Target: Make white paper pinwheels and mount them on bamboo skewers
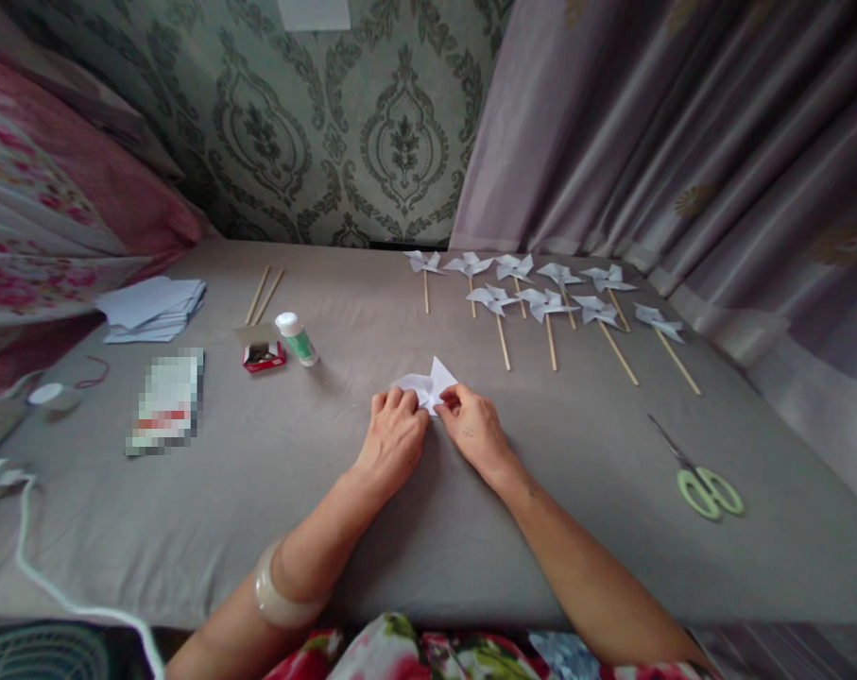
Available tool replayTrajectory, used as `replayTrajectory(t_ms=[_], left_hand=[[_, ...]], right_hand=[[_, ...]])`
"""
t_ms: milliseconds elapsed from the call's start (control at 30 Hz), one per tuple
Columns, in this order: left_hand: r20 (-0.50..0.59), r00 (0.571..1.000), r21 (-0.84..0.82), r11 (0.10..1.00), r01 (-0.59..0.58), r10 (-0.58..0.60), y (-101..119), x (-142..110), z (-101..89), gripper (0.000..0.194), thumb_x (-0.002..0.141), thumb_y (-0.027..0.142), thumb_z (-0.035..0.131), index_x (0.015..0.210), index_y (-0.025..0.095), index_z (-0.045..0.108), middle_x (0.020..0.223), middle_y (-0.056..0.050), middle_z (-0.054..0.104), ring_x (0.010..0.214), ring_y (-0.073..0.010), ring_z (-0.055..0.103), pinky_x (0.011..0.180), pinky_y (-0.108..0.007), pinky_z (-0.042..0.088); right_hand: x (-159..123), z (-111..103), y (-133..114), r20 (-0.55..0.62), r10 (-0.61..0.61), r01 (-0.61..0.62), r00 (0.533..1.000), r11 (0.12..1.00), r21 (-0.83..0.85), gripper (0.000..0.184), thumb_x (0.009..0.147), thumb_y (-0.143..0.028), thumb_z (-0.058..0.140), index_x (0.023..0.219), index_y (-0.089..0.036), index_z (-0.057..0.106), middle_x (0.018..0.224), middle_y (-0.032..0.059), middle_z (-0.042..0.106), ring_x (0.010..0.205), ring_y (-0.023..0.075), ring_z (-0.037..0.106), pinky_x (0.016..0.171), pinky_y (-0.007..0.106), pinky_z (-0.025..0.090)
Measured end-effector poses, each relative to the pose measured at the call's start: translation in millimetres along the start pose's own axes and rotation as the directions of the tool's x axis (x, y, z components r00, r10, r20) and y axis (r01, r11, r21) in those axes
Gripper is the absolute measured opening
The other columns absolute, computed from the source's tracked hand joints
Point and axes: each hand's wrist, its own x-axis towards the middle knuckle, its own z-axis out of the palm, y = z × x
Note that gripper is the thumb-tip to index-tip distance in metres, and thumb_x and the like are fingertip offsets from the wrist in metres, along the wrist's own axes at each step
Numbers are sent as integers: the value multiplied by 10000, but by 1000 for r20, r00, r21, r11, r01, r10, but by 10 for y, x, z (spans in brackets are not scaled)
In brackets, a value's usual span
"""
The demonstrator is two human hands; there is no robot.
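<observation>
A white paper pinwheel [438, 376], partly folded, lies at the middle of the table between my two hands. My left hand [398, 430] is closed on its left side, with the fingers bent over the paper. On the right side, my right hand [472, 423] pinches the paper near its centre with thumb and forefinger. One pointed corner stands up between the hands. My fingers hide much of the lower part. No stick shows on this piece.
Several finished pinwheels on sticks [547, 304] lie at the back right. Green-handled scissors [708, 491] rest at right. Leftward are a glue stick [297, 340], a small red box [264, 357], two wooden sticks [265, 296], stacked paper [151, 310], a blurred packet [165, 401] and a white cable [66, 600].
</observation>
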Motion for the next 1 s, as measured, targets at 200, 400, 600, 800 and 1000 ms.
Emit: replayTrajectory(t_ms=[200, 400, 600, 800, 1000], left_hand=[[-10, 1000, 7, 1000, 3, -3, -2, 2, 15, 180, 884, 187, 458, 838, 174, 632, 906, -83, 571, 907, -234, 466, 826, -374, 348], [-43, 999, 12, 1000, -3, 3, -2, -8, 39, 172, 881, 188, 466, 826, 176, 628, 883, -77, 567, 901, -231, 467, 826, -371, 347], [-55, 998, 15, 1000, 2, -1, 5, -3, 41, 201, 893, 197, 448, 824, 172, 635, 877, -82, 567, 895, -230, 467, 818, -370, 348], [-33, 999, 10, 1000, 7, -7, 9, -3, 41, 176, 881, 191, 469, 846, 171, 641, 892, -82, 569, 906, -231, 461, 827, -370, 342], [-30, 1000, 4, 1000, 10, -10, 12, -9, 26, 201, 894, 202, 444, 841, 173, 635, 896, -83, 567, 903, -231, 457, 824, -374, 337]], right_hand=[[4, 25, 7, -5, -33, 33, 999, 999, -28, 131, 804, -181, 585, 916, -158, 648, 861, 80, 714, 777, 175, 654, 727, 263, 461], [24, 56, 40, -7, -82, 82, 997, 996, -36, 121, 805, -162, 567, 871, -161, 669, 850, 76, 710, 771, 171, 644, 730, 259, 451], [37, 55, 42, 11, -103, 103, 995, 994, -38, 165, 816, -155, 548, 877, -170, 700, 884, 79, 712, 795, 177, 647, 752, 260, 451], [27, 48, 33, 17, -114, 115, 993, 992, -55, 185, 823, -156, 541, 890, -170, 713, 909, 82, 708, 811, 182, 646, 773, 262, 452], [27, 68, 44, 9, -121, 122, 993, 990, -74, 193, 826, -160, 533, 893, -181, 713, 911, 76, 704, 809, 174, 641, 778, 260, 452]])
